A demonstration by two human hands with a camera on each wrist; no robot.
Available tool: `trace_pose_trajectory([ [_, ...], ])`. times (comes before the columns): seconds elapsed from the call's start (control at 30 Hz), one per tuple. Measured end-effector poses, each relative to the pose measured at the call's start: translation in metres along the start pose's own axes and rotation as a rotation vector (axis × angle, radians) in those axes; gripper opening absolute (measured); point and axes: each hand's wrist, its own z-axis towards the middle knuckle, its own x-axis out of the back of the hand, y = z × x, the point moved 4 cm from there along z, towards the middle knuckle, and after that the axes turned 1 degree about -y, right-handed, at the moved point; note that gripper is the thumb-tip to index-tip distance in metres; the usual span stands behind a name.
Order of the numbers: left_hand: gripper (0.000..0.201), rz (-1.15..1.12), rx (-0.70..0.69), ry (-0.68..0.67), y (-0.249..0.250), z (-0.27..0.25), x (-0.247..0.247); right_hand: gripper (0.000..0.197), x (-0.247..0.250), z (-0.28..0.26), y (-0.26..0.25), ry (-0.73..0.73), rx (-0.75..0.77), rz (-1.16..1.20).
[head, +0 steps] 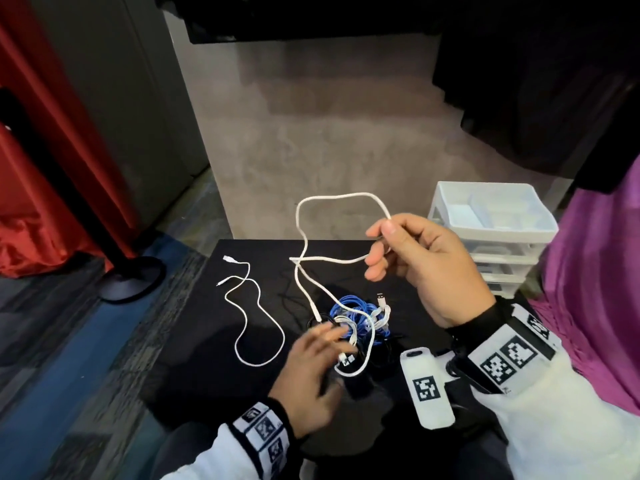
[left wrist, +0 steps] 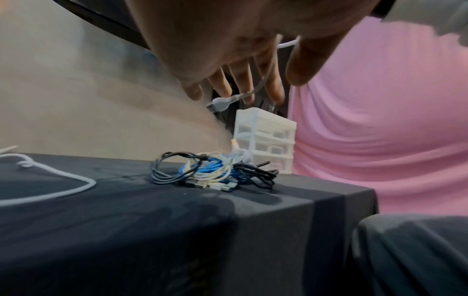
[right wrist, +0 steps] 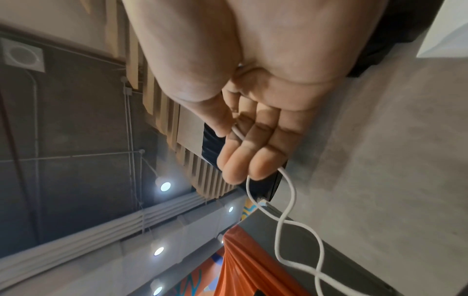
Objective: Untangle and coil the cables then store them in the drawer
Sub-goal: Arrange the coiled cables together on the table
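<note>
Fingers (right wrist: pixel 229 128) of right hand (head: pixel 426 268) pinch white cable (head: pixel 341 197).

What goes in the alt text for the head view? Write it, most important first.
A person's right hand pinches a raised white cable that trails down into a tangle of blue, white and black cables on a black table; the blurred left hand reaches toward the tangle. Another white cable lies apart; a white drawer unit stands right.

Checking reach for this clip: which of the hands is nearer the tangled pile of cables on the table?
Left. The left hand hovers just at the near edge of the tangled pile, fingers spread. The right hand is raised above and behind it, pinching the white cable.
</note>
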Motion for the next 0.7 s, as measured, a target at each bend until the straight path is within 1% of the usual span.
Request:
trace_pose_trajectory([
  [0.03,0.029,0.008,-0.024,-0.045,0.005,0.0,-0.006,0.022,0.004,0.0,-0.003,0.027,0.001,-0.006],
  [0.07,0.014,-0.04,-0.014,-0.061,0.009,0.0,-0.009,0.02,0.009,0.0,-0.007,0.053,0.003,-0.009],
  [0.1,0.01,-0.132,0.038,-0.067,0.012,0.001,-0.008,0.018,0.018,0.0,-0.01,0.087,0.009,-0.02],
  [0.13,0.021,-0.253,0.136,-0.057,0.015,0.003,-0.003,0.016,0.026,-0.002,-0.014,0.124,0.016,-0.038],
  [0.17,0.031,-0.403,0.234,-0.02,0.017,0.006,0.004,0.021,0.038,-0.005,-0.017,0.173,0.028,-0.081],
  [0.2,0.038,-0.541,0.316,0.062,0.018,0.01,0.017,0.028,0.05,-0.009,-0.019,0.219,0.038,-0.142],
  [0.23,0.039,-0.663,0.386,0.148,0.018,0.014,0.031,0.031,0.064,-0.015,-0.022,0.274,0.047,-0.213],
  [0.27,0.038,-0.753,0.435,0.221,0.018,0.019,0.045,0.027,0.078,-0.022,-0.026,0.332,0.058,-0.283],
  [0.33,0.031,-0.863,0.481,0.305,0.019,0.031,0.071,0.013,0.103,-0.036,-0.033,0.434,0.07,-0.455],
  [0.4,0.029,-0.861,0.475,0.319,0.022,0.041,0.089,0.022,0.119,-0.047,-0.035,0.484,0.066,-0.695],
  [0.47,0.027,-0.811,0.465,0.28,0.026,0.049,0.095,0.023,0.12,-0.054,-0.035,0.498,0.051,-0.878],
  [0.5,0.026,-0.786,0.459,0.249,0.032,0.053,0.095,0.02,0.113,-0.056,-0.032,0.473,0.047,-0.915],
  [0.53,0.025,-0.772,0.447,0.213,0.039,0.057,0.092,0.017,0.101,-0.057,-0.028,0.413,0.049,-0.897],
  [0.57,0.026,-0.761,0.429,0.179,0.048,0.06,0.089,0.012,0.084,-0.059,-0.021,0.315,0.03,-0.845],
  [0.6,0.027,-0.752,0.401,0.148,0.057,0.063,0.085,0.004,0.064,-0.061,-0.011,0.184,-0.023,-0.749],
  [0.67,0.028,-0.743,0.359,0.11,0.074,0.068,0.08,0.016,0.026,-0.066,0.014,-0.074,-0.153,-0.497],
  [0.7,0.027,-0.752,0.365,0.095,0.08,0.069,0.079,0.016,0.013,-0.068,0.026,-0.156,-0.182,-0.418],
])
